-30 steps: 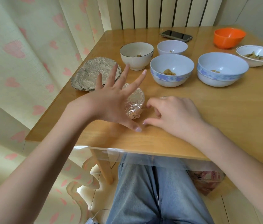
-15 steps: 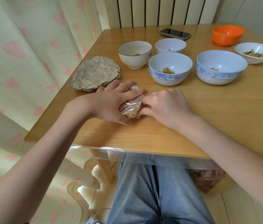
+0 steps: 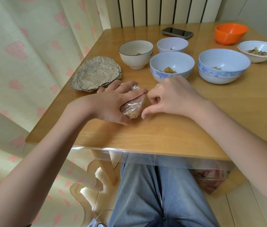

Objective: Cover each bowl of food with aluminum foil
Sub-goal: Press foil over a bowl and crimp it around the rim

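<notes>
1. My left hand lies curled over one foil-wrapped bowl on the worktop, fingers and thumb closed around it.
2. My right hand sits just right of that bowl, fingers curled loosely, fingertips at the foil's edge; I cannot tell whether they pinch it.
3. Beyond my left hand lies one stack of crumpled foil sheets.
4. Beyond my right hand stand six uncovered bowls: two blue-patterned, three white, one orange.
5. Farthest, one phone.
</notes>
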Action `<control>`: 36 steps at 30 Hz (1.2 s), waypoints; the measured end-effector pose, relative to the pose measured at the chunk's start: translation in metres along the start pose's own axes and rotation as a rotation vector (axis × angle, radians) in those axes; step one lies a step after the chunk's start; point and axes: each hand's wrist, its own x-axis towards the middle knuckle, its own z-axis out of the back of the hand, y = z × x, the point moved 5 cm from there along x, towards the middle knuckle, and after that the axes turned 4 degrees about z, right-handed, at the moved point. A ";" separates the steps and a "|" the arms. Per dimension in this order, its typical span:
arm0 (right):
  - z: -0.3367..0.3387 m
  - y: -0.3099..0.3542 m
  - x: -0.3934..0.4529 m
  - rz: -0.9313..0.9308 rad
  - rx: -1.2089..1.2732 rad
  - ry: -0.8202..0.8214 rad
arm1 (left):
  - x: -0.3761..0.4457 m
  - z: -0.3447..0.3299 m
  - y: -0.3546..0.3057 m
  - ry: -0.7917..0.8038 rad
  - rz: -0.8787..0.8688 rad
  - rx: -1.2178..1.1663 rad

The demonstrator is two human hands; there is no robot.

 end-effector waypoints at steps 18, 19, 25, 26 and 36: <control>-0.014 0.019 -0.043 -0.346 0.091 0.056 | -0.006 0.006 0.002 -0.007 0.088 -0.016; -0.015 0.021 -0.040 -0.365 0.116 0.037 | -0.008 0.011 0.006 -0.006 0.060 -0.017; -0.017 0.032 -0.026 -0.405 0.204 -0.026 | -0.001 0.010 0.009 0.073 -0.114 -0.135; -0.018 0.034 -0.024 -0.405 0.213 -0.031 | 0.001 0.009 0.009 0.069 -0.126 -0.163; -0.026 0.016 -0.015 -0.373 0.536 -0.023 | 0.000 0.010 0.006 0.051 -0.145 -0.137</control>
